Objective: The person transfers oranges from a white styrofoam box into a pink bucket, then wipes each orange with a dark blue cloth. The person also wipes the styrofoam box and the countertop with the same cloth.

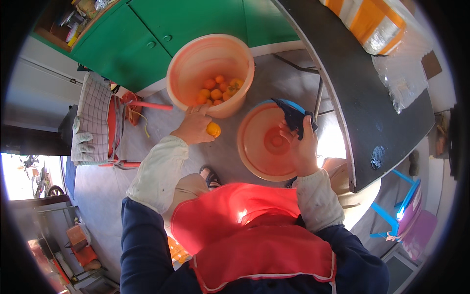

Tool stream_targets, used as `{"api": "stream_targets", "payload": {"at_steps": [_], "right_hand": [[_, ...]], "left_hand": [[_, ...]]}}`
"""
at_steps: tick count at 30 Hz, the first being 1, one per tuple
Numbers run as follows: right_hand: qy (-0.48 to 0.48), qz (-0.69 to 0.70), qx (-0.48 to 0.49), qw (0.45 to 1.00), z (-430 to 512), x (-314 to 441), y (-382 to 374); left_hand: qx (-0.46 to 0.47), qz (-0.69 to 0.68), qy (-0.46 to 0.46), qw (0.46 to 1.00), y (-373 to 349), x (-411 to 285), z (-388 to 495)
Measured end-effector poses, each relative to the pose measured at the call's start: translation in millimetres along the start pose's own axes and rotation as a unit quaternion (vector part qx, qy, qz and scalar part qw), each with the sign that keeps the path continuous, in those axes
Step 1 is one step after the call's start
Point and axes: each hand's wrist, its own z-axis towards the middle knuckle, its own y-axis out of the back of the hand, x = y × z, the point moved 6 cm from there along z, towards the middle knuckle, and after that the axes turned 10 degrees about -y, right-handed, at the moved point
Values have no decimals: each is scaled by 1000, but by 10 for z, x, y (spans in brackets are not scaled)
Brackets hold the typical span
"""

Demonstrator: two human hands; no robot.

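My left hand is closed round a yellow-orange fruit, just below the near rim of a large pale plastic tub. Several orange and yellow fruits lie in the bottom of that tub. In my right hand is a dark cloth, held between thumb and fingers over the right side of a second round plastic tub. No fruit shows in the visible part of this second tub. Its right side is partly hidden by my hand and the cloth.
Green cabinets stand behind the first tub. A dark tabletop with a plastic-wrapped package juts in at the right. At the left is a red-framed chair with checked cloth. A blue-framed chair stands at lower right.
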Motion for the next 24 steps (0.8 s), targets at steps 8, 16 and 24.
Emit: {"api": "stream_targets", "payload": {"at_steps": [8,16,24], "right_hand": [[-32,-15,-24,999,92,-109,13],[-37,-21,-23,999,162,-140,9],[-49,-26,-24,998,215,-220,33]], "left_hand": [[-84,-32,-56,994,-14,135,47],[-63,18,-80,995,-77,153,-381],[-37,-4,-94,995,-216,16,-1000]]}}
